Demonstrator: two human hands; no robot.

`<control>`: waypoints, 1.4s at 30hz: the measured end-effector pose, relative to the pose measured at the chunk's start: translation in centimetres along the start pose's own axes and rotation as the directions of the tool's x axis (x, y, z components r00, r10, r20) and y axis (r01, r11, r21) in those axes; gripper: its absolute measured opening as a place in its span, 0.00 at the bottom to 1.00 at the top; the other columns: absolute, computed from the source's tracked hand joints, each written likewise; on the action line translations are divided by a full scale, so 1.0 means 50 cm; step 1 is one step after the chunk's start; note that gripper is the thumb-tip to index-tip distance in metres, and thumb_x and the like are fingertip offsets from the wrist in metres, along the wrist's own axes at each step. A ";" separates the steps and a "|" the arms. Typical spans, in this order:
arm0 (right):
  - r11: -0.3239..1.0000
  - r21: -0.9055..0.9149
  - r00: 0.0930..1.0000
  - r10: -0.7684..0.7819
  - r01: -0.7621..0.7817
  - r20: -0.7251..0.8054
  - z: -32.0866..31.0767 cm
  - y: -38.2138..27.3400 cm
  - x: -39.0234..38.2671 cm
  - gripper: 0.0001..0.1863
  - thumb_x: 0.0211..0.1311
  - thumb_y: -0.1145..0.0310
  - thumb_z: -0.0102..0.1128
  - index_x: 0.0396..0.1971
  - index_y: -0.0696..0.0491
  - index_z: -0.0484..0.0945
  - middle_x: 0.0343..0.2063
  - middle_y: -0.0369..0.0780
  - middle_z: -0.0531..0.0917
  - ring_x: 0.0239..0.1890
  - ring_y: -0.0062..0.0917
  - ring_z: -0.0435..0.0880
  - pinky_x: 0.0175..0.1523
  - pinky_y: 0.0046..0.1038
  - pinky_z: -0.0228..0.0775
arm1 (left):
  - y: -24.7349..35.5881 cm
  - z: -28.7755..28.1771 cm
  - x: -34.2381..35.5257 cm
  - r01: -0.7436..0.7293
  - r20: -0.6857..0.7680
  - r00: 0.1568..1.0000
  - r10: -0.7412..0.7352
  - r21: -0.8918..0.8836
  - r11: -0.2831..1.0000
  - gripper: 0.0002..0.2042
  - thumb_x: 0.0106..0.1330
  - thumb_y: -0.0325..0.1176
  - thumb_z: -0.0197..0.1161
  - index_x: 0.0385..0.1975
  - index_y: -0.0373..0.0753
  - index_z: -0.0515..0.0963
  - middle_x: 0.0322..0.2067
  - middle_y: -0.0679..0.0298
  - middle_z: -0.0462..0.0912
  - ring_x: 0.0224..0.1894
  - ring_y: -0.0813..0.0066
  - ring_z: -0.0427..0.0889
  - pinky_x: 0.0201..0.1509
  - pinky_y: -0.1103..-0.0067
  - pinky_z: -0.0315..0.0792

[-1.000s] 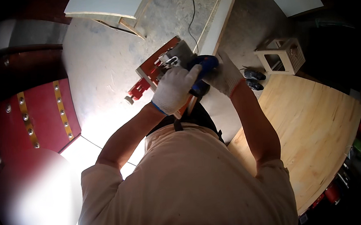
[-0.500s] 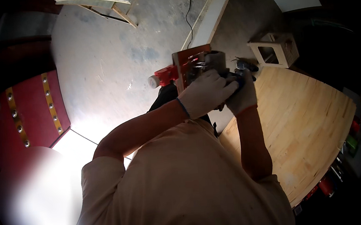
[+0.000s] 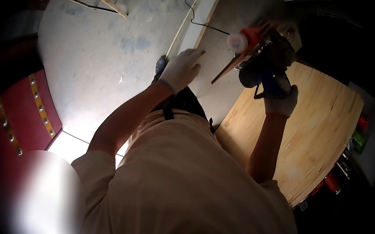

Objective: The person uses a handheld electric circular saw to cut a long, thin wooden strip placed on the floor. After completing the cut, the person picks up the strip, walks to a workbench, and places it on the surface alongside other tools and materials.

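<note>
My right hand (image 3: 282, 101), in a white glove, grips the blue handle of a dark power tool (image 3: 269, 78) and holds it up to the right of my body. The tool carries a red attachment (image 3: 251, 38) with a round white knob (image 3: 236, 42) and a thin flat plate (image 3: 227, 68) at an angle. My left hand (image 3: 180, 69), also gloved, is off the tool to its left, fingers apart and partly bent, with nothing visible in it.
A pale wooden board (image 3: 321, 107) lies at right. A long white board (image 3: 208, 7) runs along the floor beside a black cord (image 3: 209, 26) and my shoe (image 3: 161, 64). A red studded panel (image 3: 22, 111) stands at left, a wooden frame (image 3: 112, 7) at the top.
The tool has swung up and to the right in my right hand, tipping over. My left hand has let go of it and moved left and upward.
</note>
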State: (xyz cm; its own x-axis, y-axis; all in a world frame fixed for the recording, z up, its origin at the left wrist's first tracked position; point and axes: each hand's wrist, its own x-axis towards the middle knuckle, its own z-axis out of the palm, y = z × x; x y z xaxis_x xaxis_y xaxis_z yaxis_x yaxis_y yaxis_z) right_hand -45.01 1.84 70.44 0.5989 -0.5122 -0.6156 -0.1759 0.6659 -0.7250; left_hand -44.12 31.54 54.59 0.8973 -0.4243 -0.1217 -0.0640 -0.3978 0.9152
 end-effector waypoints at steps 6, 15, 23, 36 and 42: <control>0.962 0.195 0.928 0.113 -0.192 0.355 0.044 -0.044 -0.103 0.33 0.78 0.42 0.40 0.53 0.62 0.74 0.12 0.25 0.60 0.13 0.10 0.57 0.57 0.30 0.77 | -0.069 0.081 0.236 -0.129 -0.076 0.988 0.132 0.047 0.991 0.36 0.68 0.35 0.67 0.76 0.39 0.63 0.73 0.46 0.67 0.74 0.47 0.68 0.77 0.62 0.66; 0.982 0.006 0.711 0.132 -0.189 0.691 0.029 -0.089 -0.141 0.37 0.73 0.34 0.47 0.49 0.58 0.77 0.11 0.26 0.60 0.09 0.13 0.53 0.16 0.19 0.47 | -0.039 0.133 0.374 -0.115 0.124 0.983 0.133 -0.139 0.984 0.37 0.69 0.48 0.66 0.77 0.46 0.64 0.72 0.45 0.69 0.74 0.47 0.70 0.76 0.62 0.65; 0.961 -0.247 0.638 0.113 0.124 0.762 0.043 -0.080 -0.114 0.36 0.73 0.38 0.51 0.51 0.63 0.75 0.12 0.28 0.60 0.10 0.15 0.55 0.17 0.23 0.48 | -0.221 0.125 0.556 -0.485 0.314 0.870 0.381 0.404 0.776 0.16 0.72 0.40 0.61 0.49 0.36 0.84 0.44 0.50 0.89 0.49 0.53 0.87 0.52 0.64 0.80; 0.996 -0.059 0.813 -0.019 0.066 0.582 0.121 -0.058 -0.075 0.35 0.73 0.36 0.44 0.45 0.59 0.78 0.13 0.26 0.58 0.10 0.15 0.51 0.17 0.21 0.43 | -0.016 0.093 0.247 -0.275 0.388 0.878 0.279 -0.068 0.959 0.16 0.71 0.43 0.61 0.47 0.37 0.85 0.42 0.51 0.90 0.48 0.53 0.87 0.52 0.63 0.80; 0.996 0.055 0.943 -0.087 0.073 0.322 0.143 -0.061 -0.069 0.32 0.73 0.39 0.47 0.42 0.59 0.78 0.13 0.24 0.61 0.10 0.12 0.51 0.17 0.18 0.43 | 0.010 0.076 0.148 -0.232 0.437 0.867 0.241 -0.074 0.970 0.17 0.71 0.44 0.61 0.47 0.38 0.85 0.41 0.51 0.90 0.47 0.52 0.88 0.52 0.62 0.80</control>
State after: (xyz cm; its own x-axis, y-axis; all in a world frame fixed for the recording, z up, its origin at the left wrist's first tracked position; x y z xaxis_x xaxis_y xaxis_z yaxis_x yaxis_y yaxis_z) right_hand -40.95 5.43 76.99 0.8316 -0.3660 -0.4178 -0.0882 0.6556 -0.7499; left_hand -39.18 25.12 52.68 0.5713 -0.8190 -0.0528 -0.2380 -0.2269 0.9444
